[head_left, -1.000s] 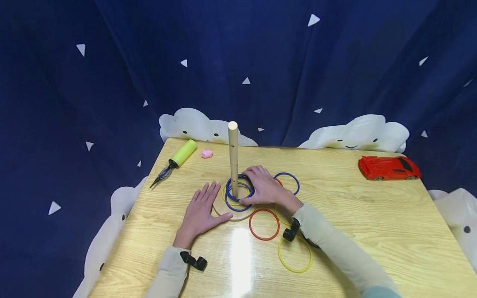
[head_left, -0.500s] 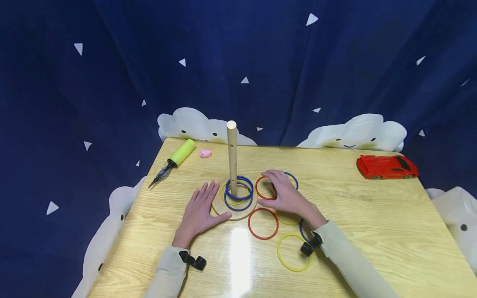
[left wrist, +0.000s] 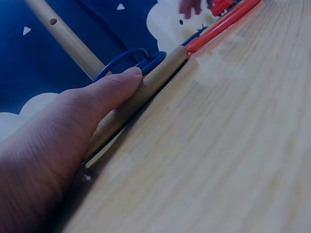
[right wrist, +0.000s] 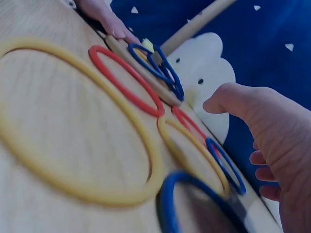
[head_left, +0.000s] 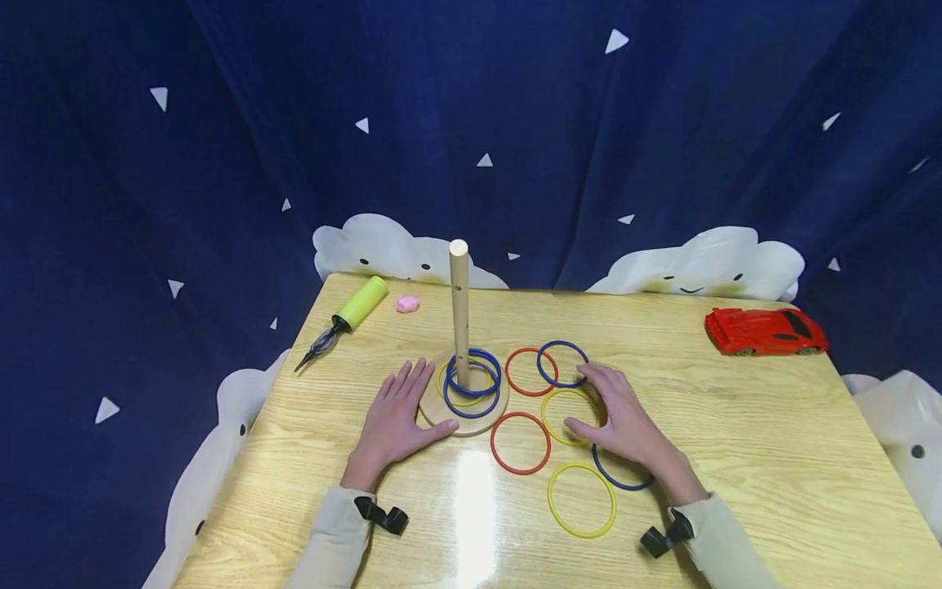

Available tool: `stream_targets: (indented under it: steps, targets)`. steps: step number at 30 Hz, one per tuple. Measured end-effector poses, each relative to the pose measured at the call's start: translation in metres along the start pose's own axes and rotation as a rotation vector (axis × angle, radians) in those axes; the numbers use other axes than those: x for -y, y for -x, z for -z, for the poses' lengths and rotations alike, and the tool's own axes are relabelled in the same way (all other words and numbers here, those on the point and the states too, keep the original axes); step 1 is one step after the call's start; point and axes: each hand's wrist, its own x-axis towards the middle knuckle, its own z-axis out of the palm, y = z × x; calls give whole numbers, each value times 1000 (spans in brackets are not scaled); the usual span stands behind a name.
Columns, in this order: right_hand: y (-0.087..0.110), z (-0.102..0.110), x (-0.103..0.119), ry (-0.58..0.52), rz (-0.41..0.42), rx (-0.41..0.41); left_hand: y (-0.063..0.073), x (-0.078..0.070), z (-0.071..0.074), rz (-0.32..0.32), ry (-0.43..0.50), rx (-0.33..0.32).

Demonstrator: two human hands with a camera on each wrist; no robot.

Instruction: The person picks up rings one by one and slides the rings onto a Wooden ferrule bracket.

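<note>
A wooden post point(head_left: 459, 319) rises from a round wooden base point(head_left: 434, 413). Several blue rings point(head_left: 471, 416) and a yellow ring point(head_left: 439, 381) lie around its foot. My left hand point(head_left: 393, 421) rests at the base's left side with straight fingers; its thumb lies on the base's edge in the left wrist view. Holding nothing, my right hand point(head_left: 625, 421) hovers over the loose rings to the right, thumb and fingers spread apart. Near it are a blue ring point(head_left: 562, 342), a yellow ring point(head_left: 545, 417) and another blue ring point(head_left: 625, 488), partly hidden by the hand and wrist.
Two red rings, one behind point(head_left: 508, 372) and one in front point(head_left: 521, 474), lie right of the base. A yellow ring point(head_left: 581, 536) lies nearer me. A yellow-green hand pump point(head_left: 361, 304), small pink object point(head_left: 407, 303) and red toy car point(head_left: 767, 331) sit farther back.
My right hand has let go of the blue ring at the post and moved right, past the back red ring, to above the loose rings. The left hand has stayed in place.
</note>
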Motion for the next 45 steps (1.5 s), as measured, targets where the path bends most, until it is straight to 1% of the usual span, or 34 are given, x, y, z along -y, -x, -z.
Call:
stream_targets:
  steps: [7, 14, 20, 24, 27, 29, 33, 36, 40, 45]
  targets:
    - [27, 6, -11, 25, -72, -15, 0, 0, 0, 3, -9, 4]
    - [53, 14, -12, 127, -126, -22, -1, -1, 0, 5, -4, 16]
    - [72, 21, -11, 123, -170, -1, 0, -2, 0, 6, 2, 11]
    - [82, 28, -10, 114, -215, 23, 0, -3, 1, 6, 12, 18]
    - [86, 32, -10, 121, -228, 40, 0, -3, 1, 2, 12, 13]
    - [88, 34, -11, 131, -209, 45, 0, -3, 1, 0, 11, 10]
    - [89, 34, -14, 140, -143, 49, 0, -2, 1, 3, 8, 14]
    - [89, 34, -15, 133, -123, 41, -1, -1, 1, 4, 7, 16]
    - [90, 31, -16, 112, -128, 4, -1, -1, 0, 4, 7, 15]
    - [92, 28, -21, 77, -160, -36, 0, -1, 0, 2, 7, 14]
